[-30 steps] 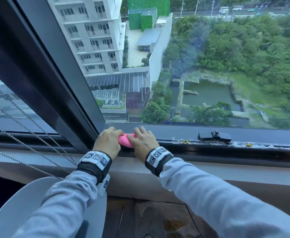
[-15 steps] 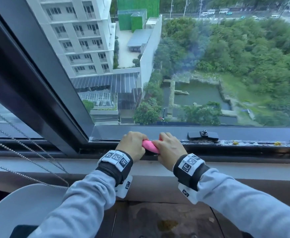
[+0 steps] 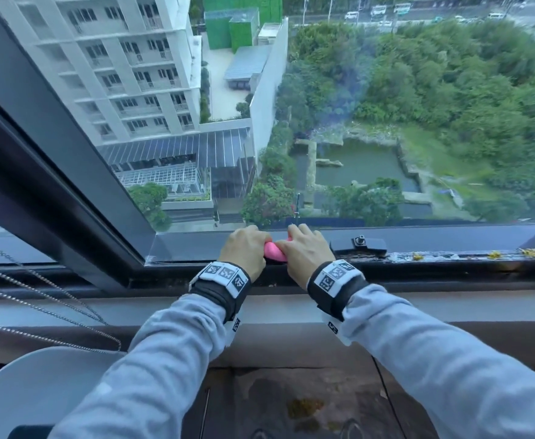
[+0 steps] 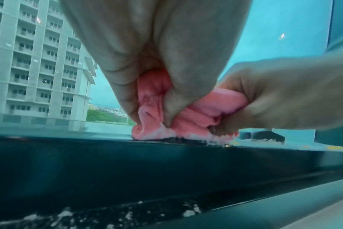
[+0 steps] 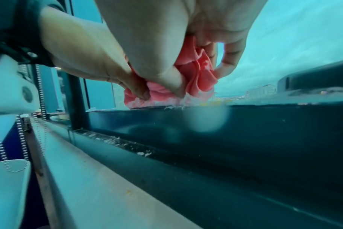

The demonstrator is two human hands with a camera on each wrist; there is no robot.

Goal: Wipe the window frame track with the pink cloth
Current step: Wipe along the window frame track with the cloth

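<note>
Left hand (image 3: 244,250) and right hand (image 3: 306,255) both clench the bunched pink cloth (image 3: 274,252) down on the window frame track (image 3: 450,258), left stretch looking wiped, while the black latch (image 3: 359,243) and yellow debris (image 3: 494,255) rightward await.

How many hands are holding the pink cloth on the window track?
2. The left hand grips the left part of the pink cloth; the right hand grips its right part, beside the black latch.

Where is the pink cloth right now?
In the head view the pink cloth is bunched between the left hand and right hand, pressed on the window track, just left of the black latch.
</note>
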